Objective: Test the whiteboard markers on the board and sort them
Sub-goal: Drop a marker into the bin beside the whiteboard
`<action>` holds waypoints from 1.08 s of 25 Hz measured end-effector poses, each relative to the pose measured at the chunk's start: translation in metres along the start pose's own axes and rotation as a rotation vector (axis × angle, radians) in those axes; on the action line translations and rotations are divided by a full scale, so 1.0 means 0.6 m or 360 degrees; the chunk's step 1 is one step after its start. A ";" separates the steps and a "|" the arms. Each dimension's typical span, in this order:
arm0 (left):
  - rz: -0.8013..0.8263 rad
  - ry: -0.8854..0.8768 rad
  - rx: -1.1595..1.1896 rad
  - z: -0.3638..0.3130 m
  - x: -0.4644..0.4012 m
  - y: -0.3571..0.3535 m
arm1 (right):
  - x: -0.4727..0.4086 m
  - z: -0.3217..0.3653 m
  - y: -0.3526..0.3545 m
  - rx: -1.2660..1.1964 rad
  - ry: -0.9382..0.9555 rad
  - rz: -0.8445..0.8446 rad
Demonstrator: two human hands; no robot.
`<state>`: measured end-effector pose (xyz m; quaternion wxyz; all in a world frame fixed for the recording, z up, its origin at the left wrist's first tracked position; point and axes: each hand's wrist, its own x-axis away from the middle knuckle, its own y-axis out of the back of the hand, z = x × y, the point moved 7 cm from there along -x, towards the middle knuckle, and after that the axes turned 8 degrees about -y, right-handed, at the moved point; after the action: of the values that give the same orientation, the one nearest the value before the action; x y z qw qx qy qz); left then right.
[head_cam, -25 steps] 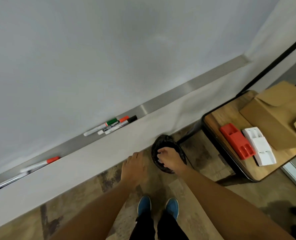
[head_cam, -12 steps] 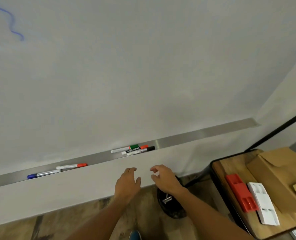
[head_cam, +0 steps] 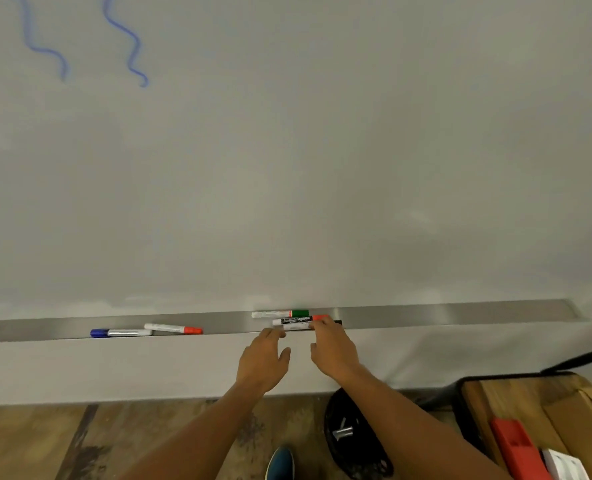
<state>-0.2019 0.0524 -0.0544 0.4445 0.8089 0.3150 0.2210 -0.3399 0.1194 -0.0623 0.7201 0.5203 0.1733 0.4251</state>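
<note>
Head view: both hands are seen at the metal marker tray (head_cam: pixel 426 315) under the whiteboard (head_cam: pixel 322 168), where a cluster of three markers lies together. The right hand (head_cam: pixel 334 353) is laid over the cap end of the nearest one, the black-capped marker (head_cam: pixel 298 327), its fingers bent onto the barrel; whether a firm grip has been taken cannot be told. The left hand (head_cam: pixel 263 362) is held just beside that marker's white end with fingers loosely extended and nothing in it. Behind lie an orange-capped marker (head_cam: pixel 296 320) and a green-capped marker (head_cam: pixel 280 313). Further left in the tray, a blue marker (head_cam: pixel 119 332) and a red-capped marker (head_cam: pixel 173 328) are set apart from the cluster. Two blue squiggles (head_cam: pixel 128 39) are marked on the board's upper left. A black bin (head_cam: pixel 353 441) stands on the floor below the right arm. The step in hand is judged to be picking the next marker for testing; next, it would need to be lifted clear and uncapped.
</note>
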 end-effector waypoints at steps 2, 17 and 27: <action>-0.0007 -0.0007 0.0011 0.013 -0.013 0.007 | -0.020 0.000 -0.015 0.0183 0.0018 0.0033; -0.0100 -0.0164 -0.0006 0.020 -0.078 0.014 | -0.077 0.013 -0.020 0.0472 0.0180 -0.0018; -0.0147 -0.0231 0.0291 -0.002 -0.059 0.040 | -0.024 0.022 0.051 -0.0218 0.0065 -0.0213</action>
<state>-0.2201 0.0181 -0.0362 0.4001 0.8446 0.3377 0.1116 -0.3523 0.1033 -0.0323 0.7771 0.4484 0.1929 0.3973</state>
